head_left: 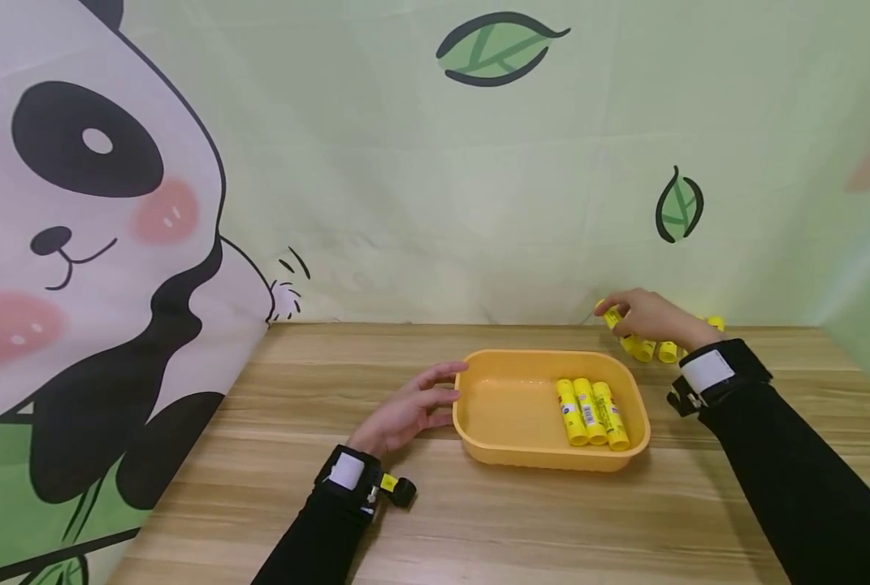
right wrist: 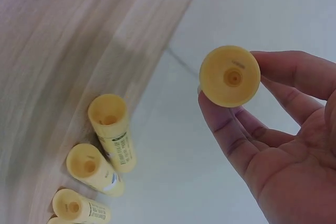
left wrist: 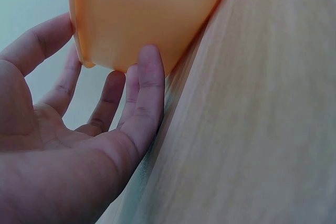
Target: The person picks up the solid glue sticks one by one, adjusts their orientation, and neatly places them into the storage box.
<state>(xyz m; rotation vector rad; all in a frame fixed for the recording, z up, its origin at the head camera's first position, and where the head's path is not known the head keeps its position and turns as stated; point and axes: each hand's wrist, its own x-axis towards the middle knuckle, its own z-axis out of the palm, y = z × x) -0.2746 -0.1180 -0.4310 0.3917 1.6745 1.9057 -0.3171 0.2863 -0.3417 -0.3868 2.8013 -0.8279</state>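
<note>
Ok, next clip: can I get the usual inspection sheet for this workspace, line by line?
Surface: wooden table, bare around the work.
Job's things: yellow tray with three glue sticks lying side by side at its right end; loose sticks lie on the table at the back right.
Clutter: nothing seen.
Hands: left hand open, fingers against the tray's left wall; right hand pinches one stick over the loose ones.
Cables: nothing seen.
Surroundings: green backdrop with leaves, panda print on the left.
</note>
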